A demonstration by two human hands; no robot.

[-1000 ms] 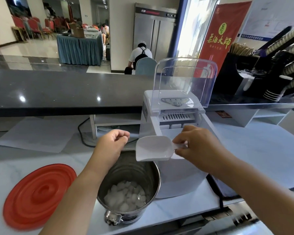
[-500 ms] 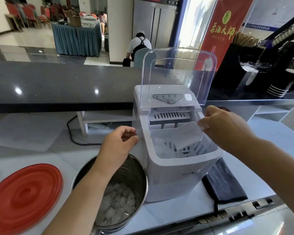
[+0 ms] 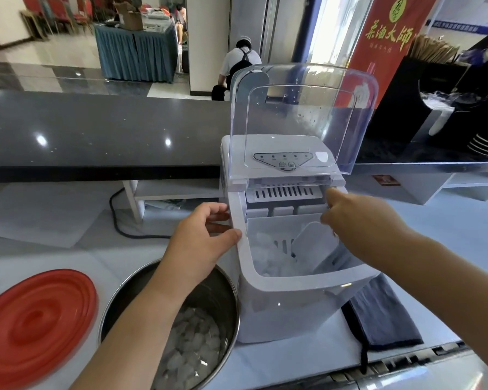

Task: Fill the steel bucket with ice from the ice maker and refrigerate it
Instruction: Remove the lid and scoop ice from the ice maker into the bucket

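While the steel bucket [image 3: 219,301] stands on the pale tabletop [image 3: 448,237] at the bottom centre of the head view, touching or just beside the left of the ice maker [image 3: 288,302], it holds a shallow layer of ice cubes [image 3: 193,353] and looks well short of full. The person's left forearm crosses above it. The left hand [image 3: 203,237] grips the ice maker's left wall, thumb over the rim and fingers curled round the outside, as if to steady it. The right hand [image 3: 358,220] reaches into the open machine from the right and holds a white scoop [image 3: 312,243] by its handle end, index finger stretched forward, the other fingers curled. The scoop's blade points down into the inner basket, beside a small heap of ice [image 3: 268,258]. A clear lid [image 3: 302,114] stands tipped up and back. A round red lid [image 3: 37,327] lies flat to the left of the bucket; a dark cloth [image 3: 383,313] lies to the right of the machine.

Judged from this, the filling step is under way, with a scoop being loaded. The next move would call for driving the blade under the cubes, lifting it level, and carrying it left over the bucket's mouth without spilling.
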